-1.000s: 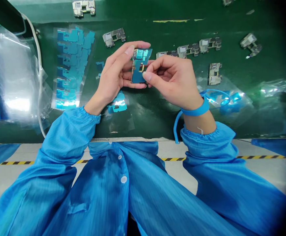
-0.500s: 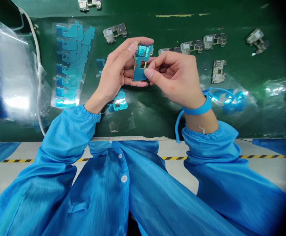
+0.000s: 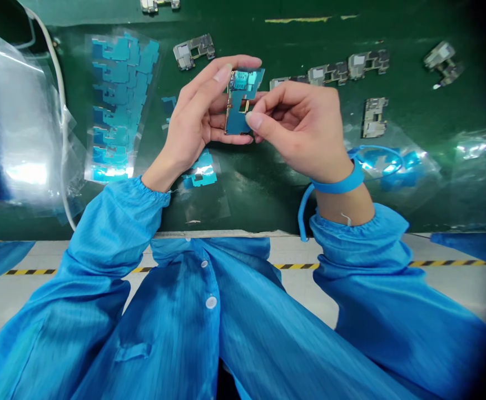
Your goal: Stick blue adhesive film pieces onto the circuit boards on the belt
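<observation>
A small circuit board (image 3: 237, 118) with blue film over its face is held upright in front of me. My left hand (image 3: 199, 105) grips it by the left side, thumb at the upper left corner and fingers behind and below. My right hand (image 3: 299, 125) is pinched at the board's lower right edge, thumb on the film; the fingertips behind are partly hidden. A blue wrist strap (image 3: 340, 180) circles the right wrist. Just below the left hand, cut blue film pieces (image 3: 203, 171) lie on a clear sheet.
Left on the green table (image 3: 259, 194) lies a clear sheet of blue film cutouts (image 3: 122, 105), beside a white cable (image 3: 62, 105) and plastic bags (image 3: 18, 128). Several bare circuit boards (image 3: 368, 64) sit at the back and right. A clear bag (image 3: 410, 166) lies near the strap's cord.
Both hands keep their hold on the board, with the right thumb still at its lower right edge. The view has shifted slightly; the table items appear marginally displaced.
</observation>
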Demonstrator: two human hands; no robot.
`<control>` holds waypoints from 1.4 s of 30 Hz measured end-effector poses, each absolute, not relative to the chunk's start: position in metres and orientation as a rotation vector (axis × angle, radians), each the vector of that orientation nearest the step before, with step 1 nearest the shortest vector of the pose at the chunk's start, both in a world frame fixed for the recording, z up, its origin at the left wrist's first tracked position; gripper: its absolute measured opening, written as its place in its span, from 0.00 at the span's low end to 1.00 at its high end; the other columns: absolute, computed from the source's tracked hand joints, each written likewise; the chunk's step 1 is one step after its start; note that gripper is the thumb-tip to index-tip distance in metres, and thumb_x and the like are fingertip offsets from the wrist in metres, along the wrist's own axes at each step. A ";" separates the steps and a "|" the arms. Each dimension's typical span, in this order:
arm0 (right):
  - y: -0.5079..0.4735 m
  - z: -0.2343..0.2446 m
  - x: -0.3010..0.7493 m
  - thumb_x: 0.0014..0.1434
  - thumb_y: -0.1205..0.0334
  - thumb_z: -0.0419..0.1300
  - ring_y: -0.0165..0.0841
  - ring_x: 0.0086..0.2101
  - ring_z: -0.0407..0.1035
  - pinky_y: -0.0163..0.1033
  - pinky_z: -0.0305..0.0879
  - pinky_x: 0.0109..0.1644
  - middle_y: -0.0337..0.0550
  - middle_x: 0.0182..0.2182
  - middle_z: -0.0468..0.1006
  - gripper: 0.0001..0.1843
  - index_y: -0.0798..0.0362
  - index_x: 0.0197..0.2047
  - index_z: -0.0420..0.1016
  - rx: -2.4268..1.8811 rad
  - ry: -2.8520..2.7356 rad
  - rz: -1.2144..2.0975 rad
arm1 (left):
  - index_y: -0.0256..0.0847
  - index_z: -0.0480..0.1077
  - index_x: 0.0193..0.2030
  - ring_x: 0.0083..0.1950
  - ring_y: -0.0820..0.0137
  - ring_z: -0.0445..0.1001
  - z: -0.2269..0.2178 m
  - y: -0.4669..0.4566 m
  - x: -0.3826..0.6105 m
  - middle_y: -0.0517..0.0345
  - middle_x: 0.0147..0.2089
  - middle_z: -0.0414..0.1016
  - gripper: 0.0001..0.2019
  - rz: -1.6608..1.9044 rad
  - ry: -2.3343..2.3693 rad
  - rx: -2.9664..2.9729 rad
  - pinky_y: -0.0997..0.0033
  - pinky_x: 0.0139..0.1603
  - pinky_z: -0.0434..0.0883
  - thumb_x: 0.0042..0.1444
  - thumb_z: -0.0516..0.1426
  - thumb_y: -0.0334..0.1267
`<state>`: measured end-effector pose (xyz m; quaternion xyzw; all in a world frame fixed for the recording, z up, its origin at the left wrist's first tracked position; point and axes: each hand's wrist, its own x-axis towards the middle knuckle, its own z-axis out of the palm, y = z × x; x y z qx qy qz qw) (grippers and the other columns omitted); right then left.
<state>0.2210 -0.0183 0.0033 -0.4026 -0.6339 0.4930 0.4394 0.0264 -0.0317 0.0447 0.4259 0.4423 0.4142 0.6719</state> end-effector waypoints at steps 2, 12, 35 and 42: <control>-0.019 0.004 0.220 0.56 0.27 0.77 0.31 0.29 0.70 0.46 0.80 0.37 0.42 0.34 0.81 0.30 0.47 0.33 0.80 -0.973 -1.558 1.211 | 0.50 0.73 0.61 0.47 0.57 0.90 0.044 -0.030 0.025 0.60 0.57 0.90 0.17 0.916 0.971 0.966 0.63 0.47 0.87 0.75 0.52 0.52; -0.020 0.003 0.220 0.61 0.33 0.78 0.42 0.43 0.80 0.47 0.80 0.41 0.45 0.34 0.83 0.25 0.45 0.33 0.81 -1.001 -1.586 1.134 | 0.49 0.75 0.62 0.47 0.57 0.90 0.050 -0.032 0.028 0.58 0.58 0.90 0.18 0.914 1.024 0.958 0.60 0.48 0.86 0.75 0.53 0.51; -0.016 0.003 0.225 0.61 0.30 0.76 0.42 0.43 0.78 0.51 0.82 0.46 0.44 0.36 0.84 0.26 0.44 0.33 0.80 -1.068 -1.656 1.131 | 0.48 0.76 0.63 0.44 0.59 0.89 0.050 -0.034 0.031 0.58 0.56 0.90 0.20 0.947 1.053 0.953 0.62 0.46 0.87 0.74 0.53 0.52; -0.019 0.006 0.221 0.59 0.27 0.76 0.37 0.37 0.75 0.47 0.79 0.41 0.43 0.36 0.83 0.29 0.45 0.33 0.79 -1.057 -1.621 1.141 | 0.49 0.76 0.65 0.45 0.58 0.89 0.048 -0.033 0.031 0.60 0.56 0.90 0.21 0.937 1.034 0.961 0.60 0.48 0.86 0.74 0.53 0.52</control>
